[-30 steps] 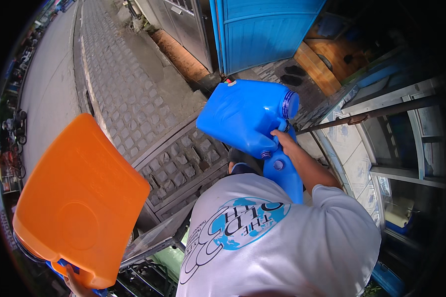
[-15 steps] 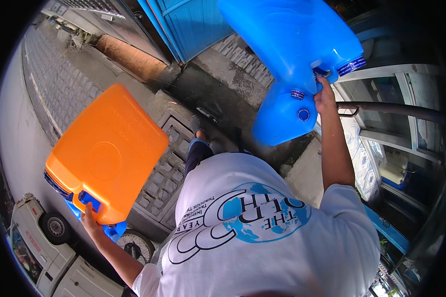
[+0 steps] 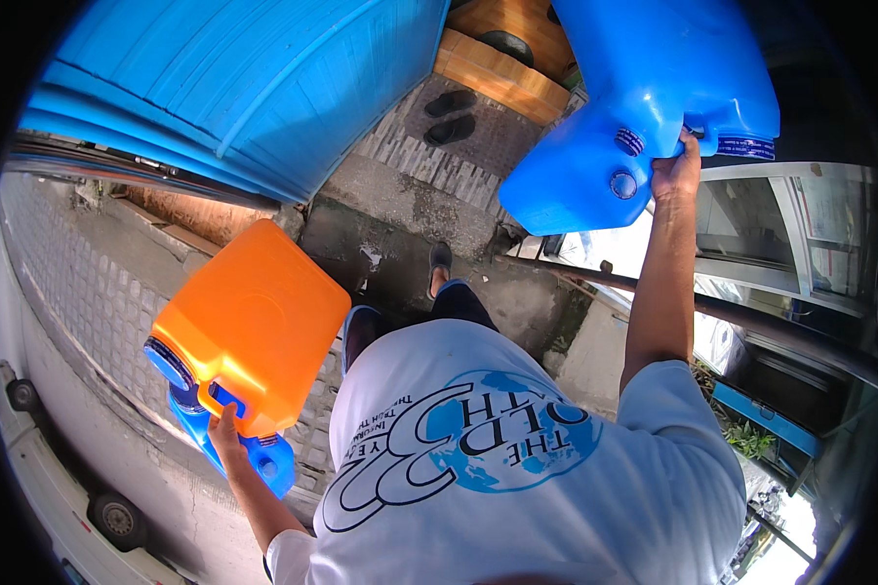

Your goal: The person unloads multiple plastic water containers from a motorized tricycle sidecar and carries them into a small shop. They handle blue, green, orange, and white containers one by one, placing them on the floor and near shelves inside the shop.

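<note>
My left hand is closed around the handle of an orange plastic water jug, out to my left. Below and behind that jug shows part of a blue container; whether my fingers grip it too is hidden. On the right, my raised right hand is wrapped around the handle of a big blue plastic water jug. A wide dark-blue cap sits near that handle, and two small round caps are left of my fingers. I cannot tell if this blue mass is one jug or two.
A blue metal gate stands ahead left. Dark slippers lie on a mat before a wooden step. A dark handrail runs along the right, beside glazed doors. Cobbled paving and a parked white vehicle are at left.
My view has turned left, bringing in more of the gate, the step and the slippers. My feet have stepped. Both hands keep hold of their jugs.
</note>
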The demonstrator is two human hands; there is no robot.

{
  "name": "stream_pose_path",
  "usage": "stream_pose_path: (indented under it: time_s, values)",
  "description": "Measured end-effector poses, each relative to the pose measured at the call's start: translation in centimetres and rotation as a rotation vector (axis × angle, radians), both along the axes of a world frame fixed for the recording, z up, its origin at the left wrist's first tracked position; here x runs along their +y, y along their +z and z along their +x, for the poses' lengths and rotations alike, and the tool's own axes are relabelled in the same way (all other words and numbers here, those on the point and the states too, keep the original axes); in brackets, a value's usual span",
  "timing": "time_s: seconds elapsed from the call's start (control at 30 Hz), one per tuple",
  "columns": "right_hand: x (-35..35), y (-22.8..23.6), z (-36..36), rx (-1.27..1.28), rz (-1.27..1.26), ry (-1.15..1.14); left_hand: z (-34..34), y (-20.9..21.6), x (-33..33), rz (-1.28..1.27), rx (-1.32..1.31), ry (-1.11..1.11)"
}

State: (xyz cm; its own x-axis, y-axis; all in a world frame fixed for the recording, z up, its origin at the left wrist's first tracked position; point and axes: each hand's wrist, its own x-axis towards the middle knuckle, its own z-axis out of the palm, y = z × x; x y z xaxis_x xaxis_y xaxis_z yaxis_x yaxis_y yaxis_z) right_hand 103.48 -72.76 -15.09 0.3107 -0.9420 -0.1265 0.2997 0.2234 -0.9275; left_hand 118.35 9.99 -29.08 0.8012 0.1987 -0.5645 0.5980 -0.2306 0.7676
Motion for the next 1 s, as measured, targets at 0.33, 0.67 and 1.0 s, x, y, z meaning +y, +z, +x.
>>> stream_pose_path:
  time_s: [0.33, 0.67, 1.0]
  values:
    - [-26.6, -18.8, 12.0, 0.018, 0.083, -0.026, 13.8, -17.8, -32.4, -0.011, -0.025, -0.105]
    - [-43.6, -18.3, 22.8, 0.081, 0.101, 0.052, 26.0, -23.5, -66.2, -0.171, 0.249, -0.358]
    - [-69.0, -27.4, 32.1, -0.114, 0.095, 0.189, 31.7, -24.2, -92.9, -0.174, 0.292, -0.513]
